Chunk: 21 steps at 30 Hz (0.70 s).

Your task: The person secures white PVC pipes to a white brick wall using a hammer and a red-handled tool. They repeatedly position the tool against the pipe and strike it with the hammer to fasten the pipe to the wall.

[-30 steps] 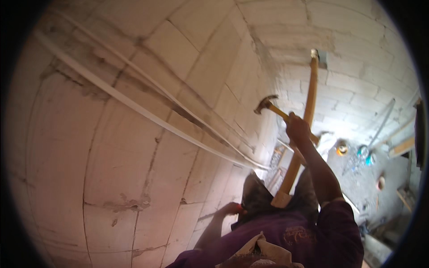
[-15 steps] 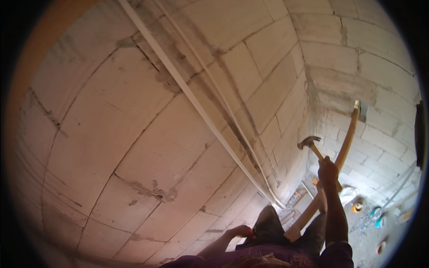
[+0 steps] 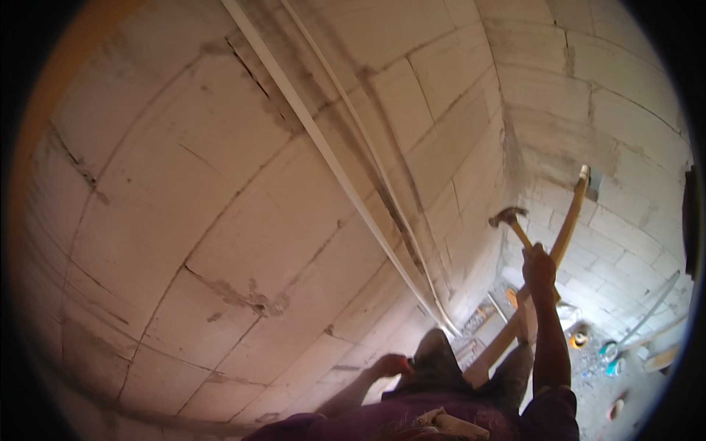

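My right hand (image 3: 540, 266) is closed around the wooden handle of a claw hammer (image 3: 521, 234). The dark metal head points up, in front of the block wall. Behind that hand a long wooden board (image 3: 569, 229) slants from between my legs to the far wall. My left hand (image 3: 387, 366) is held low beside my thigh, its fingers curled near a small red-orange thing (image 3: 407, 365) that is too small to make out.
On my left rises a pale block wall (image 3: 220, 184) with a long white strip (image 3: 323, 151) and a thinner conduit (image 3: 353, 110) running down it. Another block wall (image 3: 625, 147) closes the far side. Tubs (image 3: 608, 351), a roll-like yellow item (image 3: 579, 338) and debris lie on the floor.
The view has tilted a little, so walls and floor items are shifted slightly. Both hands appear somewhat higher in the picture. The hammer remains in my right hand.
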{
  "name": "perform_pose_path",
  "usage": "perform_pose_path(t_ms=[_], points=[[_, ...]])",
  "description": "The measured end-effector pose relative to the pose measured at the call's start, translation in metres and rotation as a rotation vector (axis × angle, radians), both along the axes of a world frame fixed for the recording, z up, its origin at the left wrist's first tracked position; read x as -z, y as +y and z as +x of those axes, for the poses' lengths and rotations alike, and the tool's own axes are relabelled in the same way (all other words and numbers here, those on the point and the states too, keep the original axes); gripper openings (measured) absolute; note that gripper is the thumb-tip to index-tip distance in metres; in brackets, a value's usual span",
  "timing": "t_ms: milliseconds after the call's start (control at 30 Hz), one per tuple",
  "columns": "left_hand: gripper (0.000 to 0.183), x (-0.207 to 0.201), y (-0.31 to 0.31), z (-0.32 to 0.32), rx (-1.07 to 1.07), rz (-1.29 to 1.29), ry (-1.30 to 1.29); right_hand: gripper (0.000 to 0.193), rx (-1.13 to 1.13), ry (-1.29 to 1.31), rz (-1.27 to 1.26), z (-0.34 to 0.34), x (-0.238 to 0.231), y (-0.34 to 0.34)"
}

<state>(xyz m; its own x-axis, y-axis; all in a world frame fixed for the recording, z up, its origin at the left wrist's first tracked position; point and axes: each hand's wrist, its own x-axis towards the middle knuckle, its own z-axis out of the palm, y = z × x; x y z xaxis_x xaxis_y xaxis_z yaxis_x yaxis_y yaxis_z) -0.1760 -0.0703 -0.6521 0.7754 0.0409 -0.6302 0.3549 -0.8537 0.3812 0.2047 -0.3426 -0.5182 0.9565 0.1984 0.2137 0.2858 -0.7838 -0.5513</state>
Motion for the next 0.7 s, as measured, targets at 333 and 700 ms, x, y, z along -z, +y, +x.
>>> perform_pose_path(t_ms=[333, 700], points=[[0.041, -0.166, -0.042, 0.083, -0.909, -0.835, -0.891, 0.038, -0.461, 0.535, 0.447, -0.131, -0.098, 0.055], [0.022, -0.193, -0.047, 0.076, -1.11, -1.342, -0.903, 0.025, -0.863, 0.164, 0.247, -0.207, -0.103, 0.053]])
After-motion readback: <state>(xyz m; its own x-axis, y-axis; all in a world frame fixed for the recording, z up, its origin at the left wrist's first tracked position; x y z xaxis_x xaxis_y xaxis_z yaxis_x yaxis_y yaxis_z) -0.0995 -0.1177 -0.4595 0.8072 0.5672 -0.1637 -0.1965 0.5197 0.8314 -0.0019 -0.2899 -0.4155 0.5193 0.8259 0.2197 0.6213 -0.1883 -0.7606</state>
